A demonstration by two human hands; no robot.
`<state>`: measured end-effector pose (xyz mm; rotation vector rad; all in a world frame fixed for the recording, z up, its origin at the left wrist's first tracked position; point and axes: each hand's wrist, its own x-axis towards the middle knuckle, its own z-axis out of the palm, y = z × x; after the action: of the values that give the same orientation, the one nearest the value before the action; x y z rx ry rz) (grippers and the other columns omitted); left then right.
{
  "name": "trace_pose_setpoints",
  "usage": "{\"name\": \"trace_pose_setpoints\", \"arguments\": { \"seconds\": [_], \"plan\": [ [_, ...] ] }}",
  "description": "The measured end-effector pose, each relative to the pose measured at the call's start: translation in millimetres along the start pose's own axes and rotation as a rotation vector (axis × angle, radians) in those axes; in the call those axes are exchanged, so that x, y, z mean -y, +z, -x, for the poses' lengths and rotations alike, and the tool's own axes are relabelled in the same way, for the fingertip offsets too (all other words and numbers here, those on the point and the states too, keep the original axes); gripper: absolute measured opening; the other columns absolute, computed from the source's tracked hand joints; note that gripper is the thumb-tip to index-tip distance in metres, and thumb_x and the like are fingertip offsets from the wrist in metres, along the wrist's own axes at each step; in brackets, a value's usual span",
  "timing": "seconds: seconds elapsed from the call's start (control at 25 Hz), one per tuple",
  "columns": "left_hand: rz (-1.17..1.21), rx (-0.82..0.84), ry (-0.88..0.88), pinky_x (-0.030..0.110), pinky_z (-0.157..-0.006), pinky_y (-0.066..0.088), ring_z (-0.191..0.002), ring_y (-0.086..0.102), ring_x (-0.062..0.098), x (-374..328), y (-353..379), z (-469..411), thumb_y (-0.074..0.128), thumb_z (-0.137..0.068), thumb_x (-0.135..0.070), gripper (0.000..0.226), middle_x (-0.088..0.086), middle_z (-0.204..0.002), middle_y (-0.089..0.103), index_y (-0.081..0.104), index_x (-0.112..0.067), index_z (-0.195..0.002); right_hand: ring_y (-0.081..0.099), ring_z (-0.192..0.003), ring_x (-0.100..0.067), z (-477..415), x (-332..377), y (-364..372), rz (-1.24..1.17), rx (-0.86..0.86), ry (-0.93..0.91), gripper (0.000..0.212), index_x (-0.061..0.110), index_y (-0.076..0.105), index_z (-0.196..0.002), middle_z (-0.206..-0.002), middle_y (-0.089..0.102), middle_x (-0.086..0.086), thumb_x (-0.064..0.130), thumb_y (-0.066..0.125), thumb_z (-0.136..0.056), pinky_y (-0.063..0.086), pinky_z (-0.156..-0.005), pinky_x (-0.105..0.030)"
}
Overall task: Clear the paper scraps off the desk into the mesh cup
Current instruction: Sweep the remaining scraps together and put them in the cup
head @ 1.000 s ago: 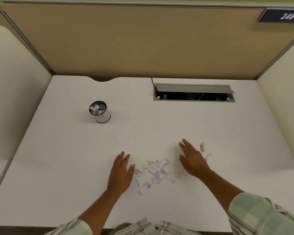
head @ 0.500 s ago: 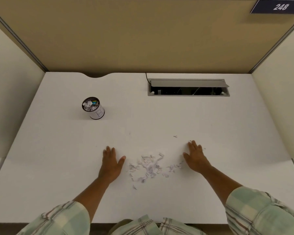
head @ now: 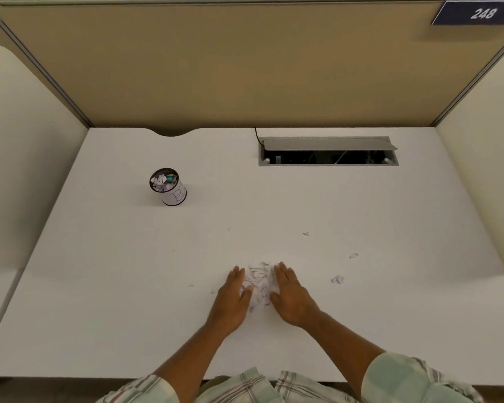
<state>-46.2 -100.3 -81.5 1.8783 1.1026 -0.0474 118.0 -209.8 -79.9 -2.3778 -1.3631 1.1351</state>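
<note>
A small heap of white paper scraps (head: 259, 283) lies on the white desk (head: 105, 286), squeezed between my two hands. My left hand (head: 233, 298) rests flat against the heap's left side, fingers together. My right hand (head: 290, 295) presses flat against its right side. Neither hand grips anything. Three stray scraps lie to the right: one (head: 337, 279) near my right hand, one (head: 353, 255) further out, one (head: 305, 234) beyond. Tiny bits (head: 191, 285) lie left of my left hand. The mesh cup (head: 169, 187), wrapped in white paper and holding scraps, stands far left and further back.
An open cable tray (head: 328, 154) with a grey lid is sunk into the desk at the back right. Beige partition walls (head: 216, 68) close the desk on three sides. A number plate reading 248 (head: 477, 13) hangs top right.
Both hands have swept inward along the desk, pushing the spread-out scraps into one tight heap between them. A few scraps were left behind on the right.
</note>
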Motion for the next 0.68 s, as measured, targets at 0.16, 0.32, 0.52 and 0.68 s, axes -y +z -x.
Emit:
{"name": "trace_pose_setpoints", "arguments": {
  "seconds": [0.16,0.32,0.52,0.68],
  "plan": [
    [-0.111,-0.188,-0.003,0.033,-0.126,0.024,-0.152,0.033,0.022,27.3,-42.0,-7.4,0.053,-0.103,-0.030,0.054,0.008,-0.161,0.040,0.043,-0.011,-0.152,0.025,-0.154,-0.026,-2.1,-29.2,-35.8,-0.048,-0.224,0.094,0.064,0.009,0.026,-0.159,-0.168,0.023,-0.010,0.033,0.047,-0.103,0.028,-0.123,-0.041],
    [-0.319,-0.157,-0.167,0.043,-0.128,0.019,-0.159,0.011,0.027,54.8,-85.0,-33.7,0.048,-0.103,-0.040,0.068,0.012,-0.170,0.015,0.026,-0.008,-0.158,0.020,-0.156,-0.025,0.6,-87.8,-76.5,0.015,-0.307,0.345,0.069,0.006,0.021,-0.159,-0.170,0.017,-0.009,0.036,0.046,-0.103,0.031,-0.121,-0.046],
    [-0.436,-0.022,-0.204,0.046,-0.129,0.011,-0.159,-0.001,0.032,67.2,-120.6,-68.3,0.044,-0.103,-0.049,0.082,0.018,-0.170,-0.001,0.010,-0.002,-0.160,0.000,-0.159,-0.024,15.9,-123.3,-80.5,0.033,-0.102,0.367,0.076,0.007,0.004,-0.161,-0.172,-0.003,-0.005,0.041,0.042,-0.105,0.024,-0.125,-0.048],
    [-0.384,0.017,-0.192,0.045,-0.129,0.007,-0.159,-0.006,0.031,58.3,-110.5,-67.7,0.041,-0.104,-0.049,0.082,0.018,-0.170,-0.007,0.006,-0.001,-0.160,0.000,-0.159,-0.027,27.1,-103.9,-46.8,-0.024,-0.145,0.341,0.076,0.001,0.004,-0.160,-0.171,-0.006,-0.014,0.036,0.042,-0.106,0.021,-0.126,-0.043]
  ]
}}
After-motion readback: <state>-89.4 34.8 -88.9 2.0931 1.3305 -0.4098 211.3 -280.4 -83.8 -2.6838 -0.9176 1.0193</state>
